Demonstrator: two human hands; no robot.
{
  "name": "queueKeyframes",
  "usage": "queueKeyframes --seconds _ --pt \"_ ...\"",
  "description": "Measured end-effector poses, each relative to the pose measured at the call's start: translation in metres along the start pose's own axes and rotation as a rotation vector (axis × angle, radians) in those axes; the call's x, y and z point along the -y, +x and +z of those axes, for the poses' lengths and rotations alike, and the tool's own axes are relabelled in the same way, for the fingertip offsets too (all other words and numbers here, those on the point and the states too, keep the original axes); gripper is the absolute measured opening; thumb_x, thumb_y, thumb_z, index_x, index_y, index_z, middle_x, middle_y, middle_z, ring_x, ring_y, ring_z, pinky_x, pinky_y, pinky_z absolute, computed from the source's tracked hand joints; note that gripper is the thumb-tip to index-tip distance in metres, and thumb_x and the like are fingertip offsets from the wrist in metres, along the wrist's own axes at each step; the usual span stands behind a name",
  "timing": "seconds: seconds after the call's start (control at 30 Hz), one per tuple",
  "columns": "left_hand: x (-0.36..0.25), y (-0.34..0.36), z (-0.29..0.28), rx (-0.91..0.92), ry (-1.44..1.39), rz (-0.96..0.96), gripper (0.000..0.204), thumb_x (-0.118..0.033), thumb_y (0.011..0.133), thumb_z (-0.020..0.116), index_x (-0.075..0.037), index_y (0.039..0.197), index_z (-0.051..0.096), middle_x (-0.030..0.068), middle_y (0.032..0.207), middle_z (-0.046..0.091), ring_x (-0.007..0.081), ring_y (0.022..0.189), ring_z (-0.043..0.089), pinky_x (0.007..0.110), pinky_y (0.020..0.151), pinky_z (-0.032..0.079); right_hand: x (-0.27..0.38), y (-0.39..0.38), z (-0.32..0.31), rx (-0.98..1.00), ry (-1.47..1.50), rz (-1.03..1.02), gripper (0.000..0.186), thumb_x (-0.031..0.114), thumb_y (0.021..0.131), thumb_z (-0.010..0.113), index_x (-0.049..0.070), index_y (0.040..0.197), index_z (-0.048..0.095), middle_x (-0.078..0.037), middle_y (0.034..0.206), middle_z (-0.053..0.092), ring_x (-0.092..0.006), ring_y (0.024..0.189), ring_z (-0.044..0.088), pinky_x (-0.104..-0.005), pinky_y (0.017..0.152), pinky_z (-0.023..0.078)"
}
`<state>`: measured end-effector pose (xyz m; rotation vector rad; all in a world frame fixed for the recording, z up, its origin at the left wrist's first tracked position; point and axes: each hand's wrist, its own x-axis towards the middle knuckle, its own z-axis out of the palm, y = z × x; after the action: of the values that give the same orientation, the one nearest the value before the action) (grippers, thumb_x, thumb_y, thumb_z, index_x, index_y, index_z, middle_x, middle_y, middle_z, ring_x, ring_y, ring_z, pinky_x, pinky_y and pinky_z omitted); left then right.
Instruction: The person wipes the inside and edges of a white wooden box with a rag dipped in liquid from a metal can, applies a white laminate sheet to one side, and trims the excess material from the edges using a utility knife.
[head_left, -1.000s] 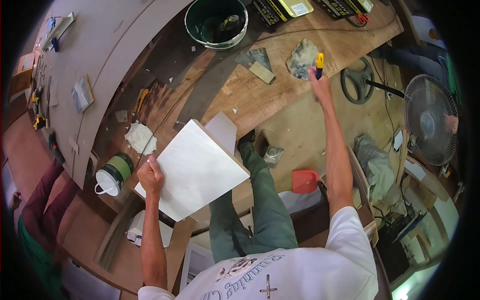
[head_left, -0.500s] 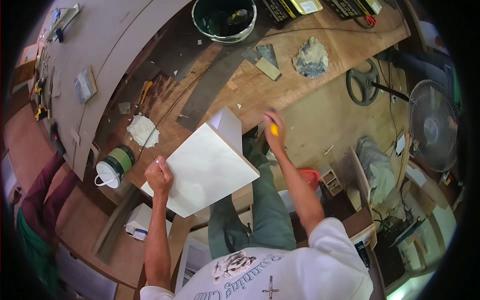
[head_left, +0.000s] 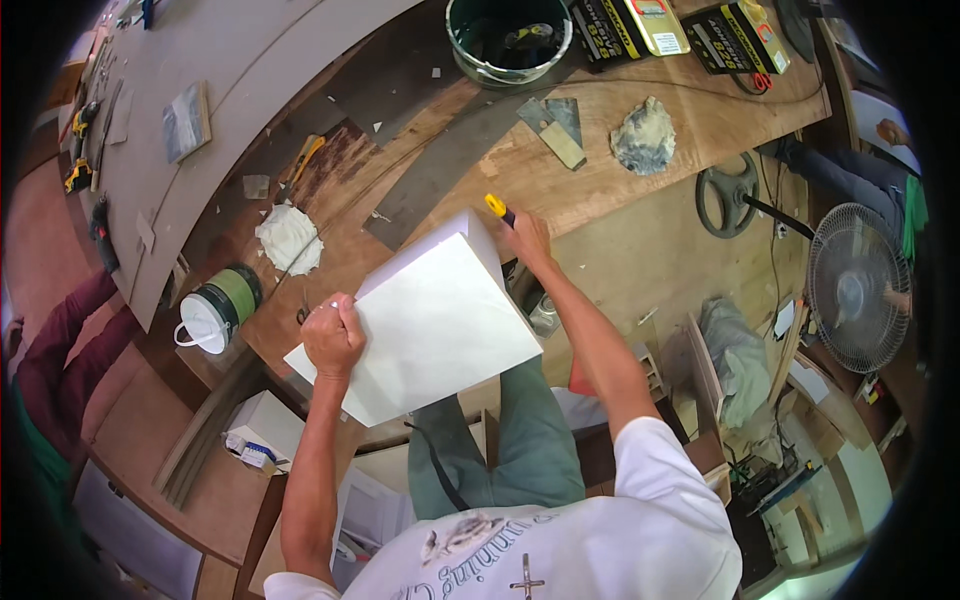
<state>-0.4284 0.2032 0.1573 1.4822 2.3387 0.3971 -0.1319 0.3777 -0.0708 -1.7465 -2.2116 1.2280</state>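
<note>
Right grip point(head_left: 528, 240): fingers closed around a yellow-and-black tool point(head_left: 499, 210), yellow end up and to the left; the tool stood just beyond the far corner of a white boxlike piece point(head_left: 440, 330). Left grip point(head_left: 335, 335): curled into a fist at the piece's left edge; undersides of fingers hidden, so could not tell whether it clasped the panel or pressed on it. The piece sat at the near edge of the tabletop point(head_left: 720, 105), before the person's legs, broad white face up.

Farther out, left: a white lump point(head_left: 290, 240), with a tub point(head_left: 235, 297) tipped on its side near it. Beyond: flat scrapers point(head_left: 562, 143) and a grey-white lump point(head_left: 643, 137); a dark green bucket point(head_left: 458, 50) behind. Far right: a fan point(head_left: 855, 290).
</note>
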Motion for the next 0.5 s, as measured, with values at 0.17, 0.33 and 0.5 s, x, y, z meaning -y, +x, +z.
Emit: queueKeyframes --seconds 0.17,0.33,0.5 --pt "0.008 -0.004 -0.007 -0.047 -0.011 0.012 0.028 -0.016 0.098 0.057 -0.003 0.074 0.066 0.0148 0.072 0.066 0.0353 0.061 0.061 0.046 0.059 0.048 0.020 0.009 0.053 0.008 -0.239 0.110 0.034 0.034 0.090 0.072 0.013 0.116 0.071 -0.019 0.102 0.075 -0.0395 0.100 0.070 -0.0522 0.088 0.049" --pt "0.003 0.003 -0.009 -0.027 -0.045 0.017 0.023 -0.016 0.096 0.060 -0.005 0.076 0.066 0.0113 0.072 0.066 0.0320 0.062 0.062 0.043 0.061 0.049 0.001 0.012 0.068 -0.014 -0.304 0.091 0.035 0.034 0.092 0.071 0.012 0.119 0.067 -0.014 0.112 0.072 -0.0329 0.108 0.067 -0.0490 0.094 0.042" --pt "0.004 0.004 -0.012 -0.013 -0.101 0.018 0.020 -0.011 0.095 0.057 -0.004 0.078 0.065 0.0143 0.074 0.064 0.0348 0.065 0.061 0.044 0.062 0.048 -0.004 0.019 0.076 0.033 -0.219 0.156 0.034 0.021 0.088 0.072 0.010 0.119 0.066 -0.017 0.111 0.073 -0.0368 0.106 0.068 -0.0510 0.093 0.043"
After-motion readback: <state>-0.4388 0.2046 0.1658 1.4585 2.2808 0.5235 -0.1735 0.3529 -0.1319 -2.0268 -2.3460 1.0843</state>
